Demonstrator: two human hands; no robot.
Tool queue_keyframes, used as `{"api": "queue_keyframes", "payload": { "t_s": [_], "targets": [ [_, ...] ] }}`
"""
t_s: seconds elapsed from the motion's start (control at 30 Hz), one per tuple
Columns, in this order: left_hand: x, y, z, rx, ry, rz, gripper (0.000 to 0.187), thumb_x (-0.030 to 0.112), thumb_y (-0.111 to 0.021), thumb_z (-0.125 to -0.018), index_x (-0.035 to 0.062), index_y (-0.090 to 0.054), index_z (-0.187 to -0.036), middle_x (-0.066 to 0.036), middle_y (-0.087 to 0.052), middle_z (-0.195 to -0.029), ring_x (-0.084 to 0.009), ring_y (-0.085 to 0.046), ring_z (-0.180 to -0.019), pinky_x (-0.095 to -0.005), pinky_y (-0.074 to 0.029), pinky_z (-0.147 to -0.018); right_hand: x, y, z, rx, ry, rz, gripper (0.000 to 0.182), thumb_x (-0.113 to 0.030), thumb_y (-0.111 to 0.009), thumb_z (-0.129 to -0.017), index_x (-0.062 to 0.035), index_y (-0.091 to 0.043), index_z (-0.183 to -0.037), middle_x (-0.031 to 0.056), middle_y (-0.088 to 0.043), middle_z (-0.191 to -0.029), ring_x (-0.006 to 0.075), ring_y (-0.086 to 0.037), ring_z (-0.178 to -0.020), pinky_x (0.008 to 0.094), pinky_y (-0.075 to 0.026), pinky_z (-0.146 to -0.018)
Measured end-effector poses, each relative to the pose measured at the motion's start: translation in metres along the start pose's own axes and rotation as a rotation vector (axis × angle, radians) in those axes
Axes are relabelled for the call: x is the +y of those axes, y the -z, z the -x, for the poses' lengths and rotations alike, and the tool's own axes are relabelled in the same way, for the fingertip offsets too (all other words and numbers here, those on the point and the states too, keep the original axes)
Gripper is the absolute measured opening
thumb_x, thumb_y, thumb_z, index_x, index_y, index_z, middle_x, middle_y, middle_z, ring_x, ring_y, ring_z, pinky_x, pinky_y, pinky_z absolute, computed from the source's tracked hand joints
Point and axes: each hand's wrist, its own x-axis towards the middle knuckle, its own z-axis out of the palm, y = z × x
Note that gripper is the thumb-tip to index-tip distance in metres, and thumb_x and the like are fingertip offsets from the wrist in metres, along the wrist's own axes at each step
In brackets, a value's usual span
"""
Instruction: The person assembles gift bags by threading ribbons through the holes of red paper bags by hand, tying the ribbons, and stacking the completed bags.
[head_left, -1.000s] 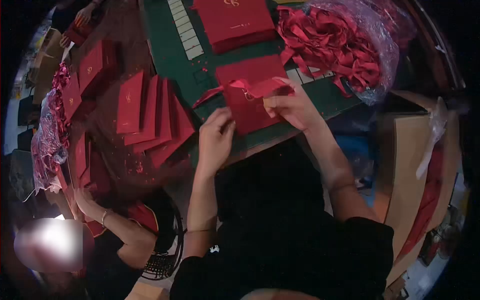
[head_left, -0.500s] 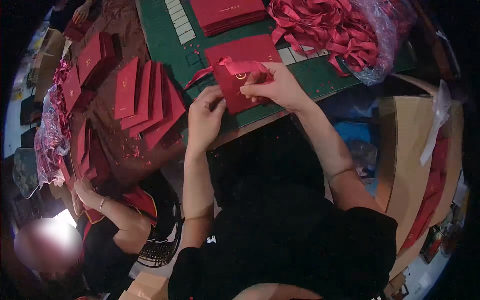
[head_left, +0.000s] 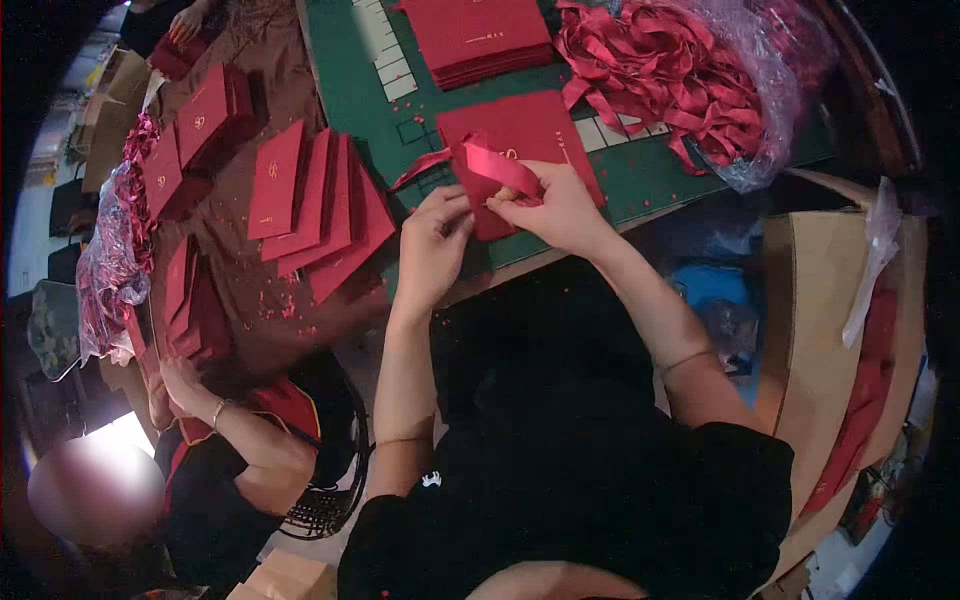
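A red card folder (head_left: 570,140) with gold print lies on the green table mat near the front edge. Over its left part loops a satin red ribbon (head_left: 487,163), with one loose end stretching left onto the mat. The thumb and fingers of my right hand (head_left: 562,210) are pinched on the ribbon above the folder. At the folder's lower left edge is my left hand (head_left: 432,248), its fingers curled and thumb close to them. What its fingertips hold, if anything, is hidden.
A stack of red folders (head_left: 485,45) stands behind. Heaped red ribbons (head_left: 680,90) lie in clear plastic at the right. Fanned folders (head_left: 325,210) rest on the brown cloth, left. A co-worker's hand (head_left: 180,385) touches folders there. A cardboard box (head_left: 815,330) stands right.
The view has shifted, so the scene sits lower and further right. My right hand has come slightly closer to my left, and the ribbon loop now bends down toward the right fingers.
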Motion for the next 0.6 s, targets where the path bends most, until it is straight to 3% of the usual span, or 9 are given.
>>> {"api": "queue_keyframes", "payload": {
  "t_s": [0.1,0.13,0.17,0.23,0.3,0.37,0.6],
  "targets": [
    [-0.004,-0.002,0.002,0.033,-0.039,-0.021,0.022,-0.006,-0.059,-0.078,-0.0032,-0.063,-0.099,-0.017,-0.063,-0.104,-0.0326,-0.063,-0.094,-0.032,-0.049,-0.079,-0.017,0.005,-0.003,-0.063,-0.022,0.075,0.012,-0.007,-0.071,-0.078,0.0008,-0.062,-0.079,-0.0015,-0.06,-0.07,0.0045,-0.054,-0.069,0.0238,-0.045,-0.062],
    [0.004,-0.001,0.003,0.046,-0.085,-0.135,0.022,-0.006,-0.059,-0.077,-0.0034,-0.063,-0.099,-0.019,-0.062,-0.104,-0.0351,-0.062,-0.096,-0.0334,-0.049,-0.08,-0.005,0.004,-0.005,-0.047,0.091,0.173,0.012,-0.007,-0.071,-0.078,0.0002,-0.061,-0.076,-0.0015,-0.059,-0.068,0.0046,-0.052,-0.067,0.0248,-0.043,-0.061],
    [-0.008,-0.001,0.005,0.009,-0.035,-0.125,0.022,-0.005,-0.06,-0.077,-0.0032,-0.063,-0.099,-0.02,-0.062,-0.103,-0.0356,-0.062,-0.096,-0.0348,-0.049,-0.081,-0.019,0.009,-0.006,-0.125,0.067,0.114,0.023,-0.012,-0.067,-0.078,0.0039,-0.063,-0.094,0.0124,-0.064,-0.072,0.0133,-0.058,-0.067,0.0325,-0.047,-0.065],
    [-0.002,0.001,0.002,0.037,-0.097,-0.178,0.022,-0.003,-0.061,-0.078,-0.0033,-0.063,-0.099,-0.02,-0.062,-0.104,-0.0364,-0.061,-0.096,-0.0366,-0.05,-0.083,0.006,0.012,-0.016,-0.162,0.098,0.112,0.016,-0.011,-0.07,-0.077,0.003,-0.063,-0.08,0.0094,-0.062,-0.065,0.0129,-0.06,-0.065,0.0303,-0.048,-0.063],
    [-0.012,-0.002,0.004,0.001,-0.111,-0.122,0.029,-0.008,-0.059,-0.075,-0.0026,-0.063,-0.104,-0.018,-0.063,-0.106,-0.0329,-0.062,-0.1,-0.0354,-0.049,-0.083,-0.007,0.013,-0.016,-0.232,-0.167,-0.046,0.014,-0.009,-0.071,-0.077,0.0014,-0.062,-0.074,0.0057,-0.062,-0.064,0.0107,-0.06,-0.06,0.0275,-0.047,-0.057],
    [-0.016,-0.004,0.008,0.039,-0.105,-0.142,0.029,-0.008,-0.059,-0.077,-0.0028,-0.062,-0.105,-0.017,-0.062,-0.108,-0.0336,-0.062,-0.099,-0.0347,-0.05,-0.083,-0.012,0.014,-0.017,-0.234,-0.195,-0.097,0.014,-0.007,-0.072,-0.077,0.0011,-0.062,-0.073,0.0038,-0.062,-0.065,0.0091,-0.059,-0.056,0.025,-0.046,-0.052],
    [-0.014,-0.007,0.01,0.038,-0.146,-0.18,0.022,-0.006,-0.061,-0.081,-0.0037,-0.062,-0.102,-0.017,-0.062,-0.105,-0.0335,-0.064,-0.095,-0.0346,-0.052,-0.078,-0.016,0.019,-0.019,-0.319,-0.227,-0.167,0.01,-0.004,-0.072,-0.077,0.0021,-0.064,-0.076,0.0055,-0.064,-0.067,0.0105,-0.061,-0.057,0.0245,-0.05,-0.053]
  ]
}}
